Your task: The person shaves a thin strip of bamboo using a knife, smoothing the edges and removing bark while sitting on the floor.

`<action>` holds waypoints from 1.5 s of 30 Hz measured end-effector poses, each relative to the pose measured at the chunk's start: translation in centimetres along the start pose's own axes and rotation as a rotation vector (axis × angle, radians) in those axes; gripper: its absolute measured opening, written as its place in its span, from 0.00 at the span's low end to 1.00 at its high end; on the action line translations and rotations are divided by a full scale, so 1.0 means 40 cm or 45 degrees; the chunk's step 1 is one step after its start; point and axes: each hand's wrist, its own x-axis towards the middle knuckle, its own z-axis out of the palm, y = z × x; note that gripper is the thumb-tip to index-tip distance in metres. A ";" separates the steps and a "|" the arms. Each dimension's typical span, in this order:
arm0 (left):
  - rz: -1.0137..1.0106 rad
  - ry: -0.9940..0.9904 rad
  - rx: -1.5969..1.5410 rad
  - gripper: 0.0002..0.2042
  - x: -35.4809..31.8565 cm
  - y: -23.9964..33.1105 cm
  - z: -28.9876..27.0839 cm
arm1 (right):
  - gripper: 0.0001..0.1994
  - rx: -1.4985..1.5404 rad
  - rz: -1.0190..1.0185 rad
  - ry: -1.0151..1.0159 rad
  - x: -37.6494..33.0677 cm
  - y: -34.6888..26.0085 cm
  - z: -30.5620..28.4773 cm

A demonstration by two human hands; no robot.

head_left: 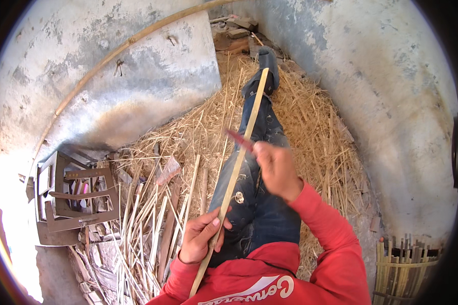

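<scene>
A long, pale bamboo strip [232,179] runs lengthwise over my outstretched legs [262,203], from my waist to near my feet. My left hand [202,237] is closed round its near part, thumb on top. My right hand [277,170] is closed round what looks like a knife [240,140]. Its reddish-brown blade points up and left and lies across the strip, about midway along it. The handle is hidden in my fist. Whether the blade touches the strip, I cannot tell.
Shavings [315,137] cover the floor around my legs. Several loose strips [155,223] lie to my left, beside an overturned wooden chair-like frame [81,195]. A long bent pole [132,40] arches before the left wall. A slatted basket [404,267] stands at the lower right.
</scene>
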 end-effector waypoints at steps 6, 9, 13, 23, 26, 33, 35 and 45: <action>0.040 0.110 0.108 0.19 0.003 -0.014 -0.010 | 0.17 0.110 -0.028 -0.201 -0.101 -0.030 0.070; 0.120 0.104 0.187 0.18 0.003 -0.016 -0.003 | 0.18 0.129 0.032 -0.017 -0.035 -0.017 0.041; 0.182 0.144 0.222 0.18 0.009 -0.027 -0.024 | 0.16 0.130 -0.081 -0.108 -0.082 -0.034 0.070; 0.129 0.399 -0.188 0.13 0.018 -0.058 -0.009 | 0.13 0.096 -0.131 -0.249 -0.123 -0.058 0.090; 0.131 0.406 -0.298 0.10 0.022 -0.068 -0.021 | 0.15 0.148 -0.200 -0.247 -0.125 -0.046 0.091; 0.041 0.339 -0.420 0.10 0.040 -0.075 -0.030 | 0.19 0.254 0.004 -0.344 -0.129 -0.069 0.086; 0.052 0.295 -0.484 0.10 0.050 -0.083 -0.028 | 0.19 0.288 0.051 -0.320 -0.114 -0.069 0.075; 0.116 0.424 -0.590 0.09 0.110 -0.089 -0.033 | 0.26 0.701 0.368 -0.959 -0.137 -0.034 0.073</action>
